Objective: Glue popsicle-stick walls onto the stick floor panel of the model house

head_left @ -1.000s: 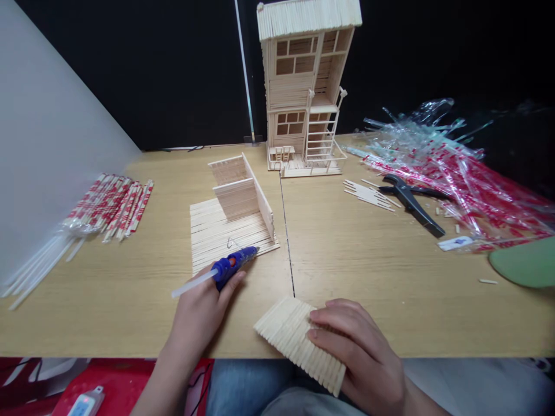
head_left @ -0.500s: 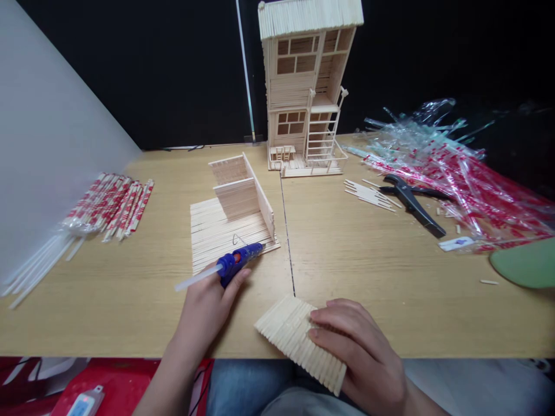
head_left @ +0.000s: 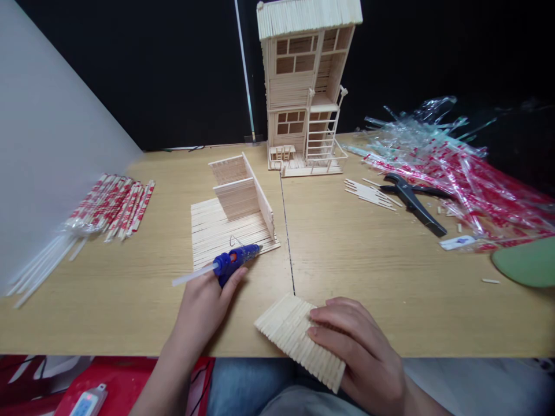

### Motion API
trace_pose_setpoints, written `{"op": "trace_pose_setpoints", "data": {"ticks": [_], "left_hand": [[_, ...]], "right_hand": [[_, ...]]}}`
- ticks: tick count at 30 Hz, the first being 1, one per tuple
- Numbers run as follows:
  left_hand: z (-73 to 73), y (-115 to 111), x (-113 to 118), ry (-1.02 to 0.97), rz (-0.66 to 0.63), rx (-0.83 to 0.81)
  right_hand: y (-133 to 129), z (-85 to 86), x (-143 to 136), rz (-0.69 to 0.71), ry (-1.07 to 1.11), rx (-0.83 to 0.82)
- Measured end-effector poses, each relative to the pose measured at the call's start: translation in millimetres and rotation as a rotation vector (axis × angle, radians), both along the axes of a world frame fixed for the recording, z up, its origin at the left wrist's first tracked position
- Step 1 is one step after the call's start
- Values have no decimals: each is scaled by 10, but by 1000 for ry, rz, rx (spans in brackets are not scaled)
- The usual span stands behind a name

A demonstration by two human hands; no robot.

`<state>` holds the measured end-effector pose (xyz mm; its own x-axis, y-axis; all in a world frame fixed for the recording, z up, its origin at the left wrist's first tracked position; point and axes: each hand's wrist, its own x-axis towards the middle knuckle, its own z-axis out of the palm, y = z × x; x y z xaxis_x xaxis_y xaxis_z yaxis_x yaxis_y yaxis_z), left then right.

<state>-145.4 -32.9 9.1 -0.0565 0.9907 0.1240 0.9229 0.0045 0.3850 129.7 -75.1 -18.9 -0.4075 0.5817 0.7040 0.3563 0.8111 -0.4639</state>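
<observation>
My left hand (head_left: 208, 297) is closed around a blue hot glue gun (head_left: 232, 263) with a clear glue stick (head_left: 191, 275) poking out of its back. The gun's nozzle points right, in front of a partly built stick model (head_left: 217, 231) that has a floor and upright walls. Near the table's front edge, my right hand (head_left: 359, 341) grips a panel of wooden sticks (head_left: 295, 332) laid side by side. Its fingers rest on top of the panel; the thumb is hidden.
A two-storey stick house (head_left: 292, 86) stands at the back. Wrapped chopsticks (head_left: 115, 202) and glue sticks (head_left: 41, 266) lie left. On the right are black cutters (head_left: 414, 202), loose sticks (head_left: 370, 195), plastic wrappers (head_left: 451, 167) and a green object (head_left: 524, 263).
My left hand and the glue gun have shifted slightly left. My right hand and the stick panel stay almost where they were.
</observation>
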Motion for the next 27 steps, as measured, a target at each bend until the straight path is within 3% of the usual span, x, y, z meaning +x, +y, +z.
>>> {"op": "trace_pose_setpoints", "data": {"ticks": [15,27], "left_hand": [[14,-80,-149,75,65,-54],[15,-95,-124,-46,77,-38]], "right_hand": [[-13,-26,28,10,-27,-13],[-1,-4,23,-12,-22,5]]}}
